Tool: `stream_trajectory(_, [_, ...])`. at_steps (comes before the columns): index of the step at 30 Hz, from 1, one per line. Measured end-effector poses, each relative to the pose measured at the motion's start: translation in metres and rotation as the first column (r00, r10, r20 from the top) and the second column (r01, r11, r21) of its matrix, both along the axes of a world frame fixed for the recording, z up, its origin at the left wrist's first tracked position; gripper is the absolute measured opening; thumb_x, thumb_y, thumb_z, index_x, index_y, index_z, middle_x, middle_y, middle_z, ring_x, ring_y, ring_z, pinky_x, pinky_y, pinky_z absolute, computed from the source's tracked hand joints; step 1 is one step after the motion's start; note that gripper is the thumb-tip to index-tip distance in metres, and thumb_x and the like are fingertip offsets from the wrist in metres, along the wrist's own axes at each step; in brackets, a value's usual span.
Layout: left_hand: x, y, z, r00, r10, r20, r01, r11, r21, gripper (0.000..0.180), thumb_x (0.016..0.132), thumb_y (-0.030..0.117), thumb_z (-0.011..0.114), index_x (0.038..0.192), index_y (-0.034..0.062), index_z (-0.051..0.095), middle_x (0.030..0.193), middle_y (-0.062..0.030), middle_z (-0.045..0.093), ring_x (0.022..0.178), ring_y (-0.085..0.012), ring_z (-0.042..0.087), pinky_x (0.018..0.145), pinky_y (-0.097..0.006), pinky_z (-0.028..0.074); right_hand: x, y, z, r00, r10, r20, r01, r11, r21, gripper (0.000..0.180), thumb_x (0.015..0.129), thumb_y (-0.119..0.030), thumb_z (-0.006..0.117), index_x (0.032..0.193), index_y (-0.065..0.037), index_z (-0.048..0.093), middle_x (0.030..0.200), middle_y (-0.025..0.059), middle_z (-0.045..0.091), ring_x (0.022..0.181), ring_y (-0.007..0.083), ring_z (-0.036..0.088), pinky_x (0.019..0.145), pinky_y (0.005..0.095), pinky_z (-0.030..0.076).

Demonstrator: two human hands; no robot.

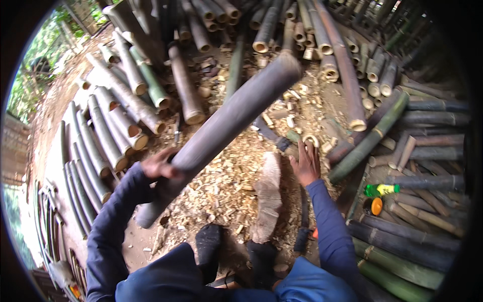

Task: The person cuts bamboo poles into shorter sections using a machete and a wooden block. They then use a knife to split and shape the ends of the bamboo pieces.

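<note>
A thick, dark bamboo pole (229,123) slants up to the right in front of me, slightly smeared by motion. My left hand (162,165) is closed around its lower part, the thumb side blurred. My right hand (306,163) is held apart from the pole with its fingers stretched out and nothing visible in them. Just beyond its fingertips lies a dark, curved tool (269,133) on the chips. A rough, pale wooden block (267,196) lies between my hands, nearer the right one. Beside the block is another long tool with a dark handle (302,240).
Wood chips (221,186) cover the ground around my feet. Cut bamboo lengths (108,126) lie in rows on the left, with more stacked at the back. Dark and green poles (407,241) are piled on the right, near a green bottle (381,190) and an orange round object (376,206).
</note>
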State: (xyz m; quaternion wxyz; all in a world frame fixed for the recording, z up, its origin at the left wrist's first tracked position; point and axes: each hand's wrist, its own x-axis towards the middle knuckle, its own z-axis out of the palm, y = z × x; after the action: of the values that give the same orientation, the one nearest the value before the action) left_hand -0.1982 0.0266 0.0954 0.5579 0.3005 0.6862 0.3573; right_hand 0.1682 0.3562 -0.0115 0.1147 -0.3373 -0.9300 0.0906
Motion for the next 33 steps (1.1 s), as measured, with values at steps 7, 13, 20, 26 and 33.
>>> stream_trajectory(7, [0.052, 0.070, -0.042, 0.670, 0.231, 0.705, -0.410, 0.908, 0.092, 0.078, 0.076, 0.041, 0.081, 0.132, -0.0051, 0.053, 0.110, -0.0194, 0.069, 0.095, -0.0283, 0.071, 0.089, -0.039, 0.060, -0.019, 0.015, -0.056, 0.993, 0.065, 0.095, -0.056, 0.994, -0.091, 0.057, 0.086, -0.021, 0.066, 0.134, 0.002, 0.045, 0.129, 0.0269, 0.051, 0.118, 0.0464, 0.051, 0.102, 0.0553, 0.043])
stream_trajectory(13, [0.062, 0.068, -0.056, 0.738, 0.298, 0.606, -0.498, 0.846, 0.190, 0.068, 0.081, 0.033, 0.081, 0.132, -0.0024, 0.052, 0.112, -0.0167, 0.068, 0.096, -0.0253, 0.070, 0.087, -0.038, 0.060, -0.002, -0.001, -0.042, 0.905, -0.419, -0.070, 0.416, 0.908, -0.056, 0.046, 0.092, -0.027, 0.062, 0.121, 0.005, 0.049, 0.111, 0.0279, 0.058, 0.107, 0.0465, 0.058, 0.096, 0.0555, 0.045])
stream_trajectory(20, [0.100, 0.052, -0.045, 0.712, 0.512, 0.481, -0.671, 0.698, 0.251, 0.080, 0.070, 0.016, 0.085, 0.137, -0.0005, 0.044, 0.111, -0.0141, 0.062, 0.096, -0.0252, 0.067, 0.089, -0.039, 0.060, 0.014, -0.057, 0.004, 0.924, -0.382, -0.003, 0.382, 0.924, -0.014, 0.078, 0.096, -0.043, 0.062, 0.149, 0.007, 0.035, 0.135, 0.0351, 0.052, 0.123, 0.0500, 0.053, 0.108, 0.0567, 0.040])
stream_trajectory(26, [0.150, 0.023, -0.062, 0.747, 0.660, 0.081, -0.650, 0.698, 0.302, 0.087, 0.067, 0.021, 0.092, 0.131, -0.0013, 0.036, 0.108, -0.0198, 0.061, 0.090, -0.0263, 0.068, 0.076, -0.039, 0.062, 0.065, -0.219, 0.004, 0.949, -0.192, 0.251, 0.298, 0.812, -0.503, 0.127, 0.076, -0.063, 0.077, 0.160, 0.005, 0.009, 0.148, 0.0374, 0.044, 0.122, 0.0513, 0.057, 0.107, 0.0537, 0.045])
stream_trajectory(33, [0.220, 0.013, -0.077, 0.806, 0.588, -0.066, -0.551, 0.787, 0.277, 0.092, 0.060, 0.030, 0.097, 0.122, -0.0041, 0.038, 0.108, -0.0186, 0.059, 0.097, -0.0261, 0.062, 0.086, -0.038, 0.055, 0.036, -0.154, 0.011, 0.973, -0.056, 0.222, 0.141, 0.911, -0.388, 0.116, 0.072, -0.030, 0.080, 0.161, -0.002, 0.012, 0.148, 0.0310, 0.047, 0.130, 0.0464, 0.052, 0.111, 0.0534, 0.041])
